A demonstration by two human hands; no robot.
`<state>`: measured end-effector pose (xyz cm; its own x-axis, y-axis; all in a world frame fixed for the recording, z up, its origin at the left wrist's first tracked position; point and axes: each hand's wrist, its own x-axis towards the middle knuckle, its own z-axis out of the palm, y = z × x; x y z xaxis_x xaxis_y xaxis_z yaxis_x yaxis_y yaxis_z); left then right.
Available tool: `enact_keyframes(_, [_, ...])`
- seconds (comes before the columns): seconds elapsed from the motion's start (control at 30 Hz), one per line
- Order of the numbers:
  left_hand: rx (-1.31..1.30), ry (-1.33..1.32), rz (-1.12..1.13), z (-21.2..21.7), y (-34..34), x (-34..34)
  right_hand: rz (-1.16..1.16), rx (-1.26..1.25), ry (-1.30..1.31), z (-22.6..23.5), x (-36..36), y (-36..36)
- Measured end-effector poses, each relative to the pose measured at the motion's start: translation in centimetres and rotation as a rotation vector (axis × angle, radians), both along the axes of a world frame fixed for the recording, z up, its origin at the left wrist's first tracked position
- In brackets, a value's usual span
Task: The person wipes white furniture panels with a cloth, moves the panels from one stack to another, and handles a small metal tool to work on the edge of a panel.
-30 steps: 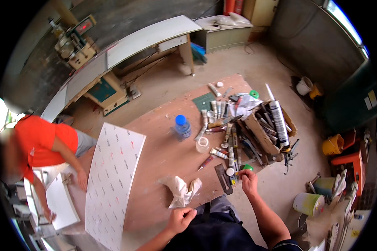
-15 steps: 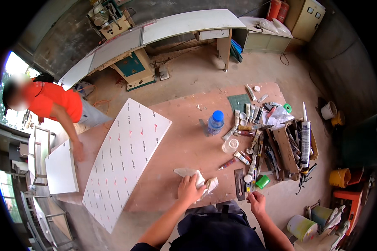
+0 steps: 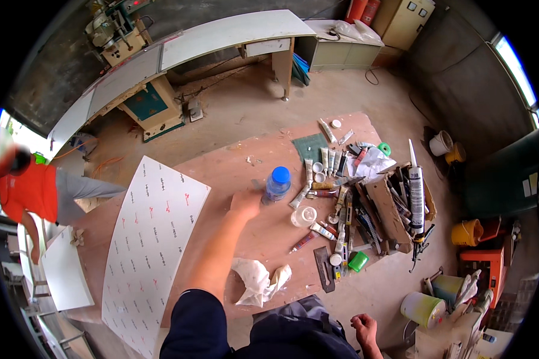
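Note:
My left hand [image 3: 247, 204] stretches over the brown table, right by a clear plastic bottle [image 3: 277, 186] with a blue cap. Motion smears its fingers, so whether they touch the bottle is unclear. Below my left forearm lies a crumpled white cloth [image 3: 259, 281], out of my grasp. My right hand [image 3: 364, 331] hangs off the table's near edge with curled fingers and nothing visible in them. A small open clear cup [image 3: 304, 216] stands to the right of the bottle. Beyond it spread several paint tubes [image 3: 324, 230], a flat dark scraper [image 3: 324, 268] and a green cap-like piece [image 3: 358, 261].
A large printed white panel [image 3: 156, 239] covers the table's left part, with a smaller white board [image 3: 67, 272] past it. On the right are a cardboard box [image 3: 388, 206] of tools and a sealant gun [image 3: 417, 200]. A person in orange [image 3: 30, 194] stands far left. Buckets [image 3: 423, 309] sit on the floor.
My left hand has let go of the white cloth and reached forward to the bottle. My right hand has drawn back from the table edge. The other person has shifted left, away from the boards.

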<state>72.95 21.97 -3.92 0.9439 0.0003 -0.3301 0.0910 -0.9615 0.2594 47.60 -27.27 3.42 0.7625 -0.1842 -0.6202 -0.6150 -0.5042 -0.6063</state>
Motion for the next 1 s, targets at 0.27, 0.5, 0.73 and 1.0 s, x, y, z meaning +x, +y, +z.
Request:
enact_keyframes(0.27, [0.073, 0.089, -0.205, 1.2, 1.5, -0.9, 0.038, 0.032, 0.034, 1.1, 0.8, 3.6])
enact_keyframes(0.5, [0.004, 0.053, -0.013, -0.5, 2.1, -3.0, 0.081, 0.027, 0.027, 0.3, 1.6, 4.0])
enact_keyframes(0.73, [-0.164, -0.038, 0.158, -1.6, 2.3, -5.4, 0.132, 0.01, 0.051, 0.9, 2.0, 5.5])
enact_keyframes(1.0, [-1.447, 0.386, 0.587, 9.3, -2.2, -10.6, 0.106, 0.337, -0.037, 3.8, 5.4, 10.5])
